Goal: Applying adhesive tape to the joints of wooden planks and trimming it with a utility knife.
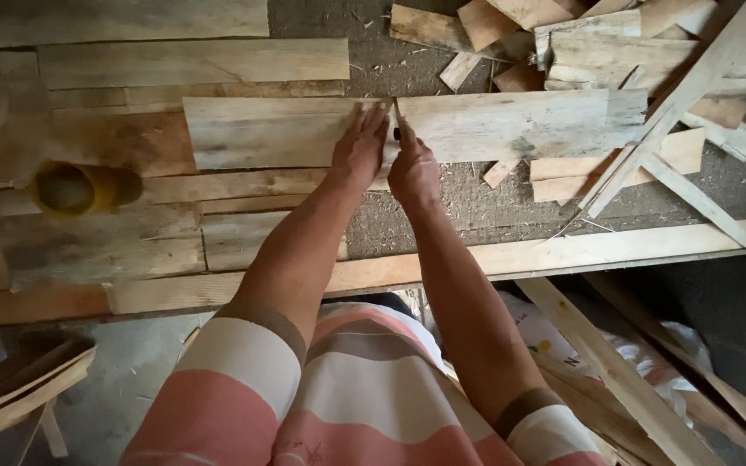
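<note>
While the left hand (pixel 359 148) presses flat and open on a long pale weathered wooden plank (pixel 278 131) at upper centre, the right hand (pixel 413 169) pinches a thin dark pencil-like tool (pixel 397 129) against it.

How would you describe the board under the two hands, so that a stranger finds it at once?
Start at the long workbench, then find the pile of wood offcuts at its far right. Just left of the pile lies a wide pale board, flat and crosswise. Only this one has the left hand pressed on it and the right hand holding a thin tool against it.
</note>
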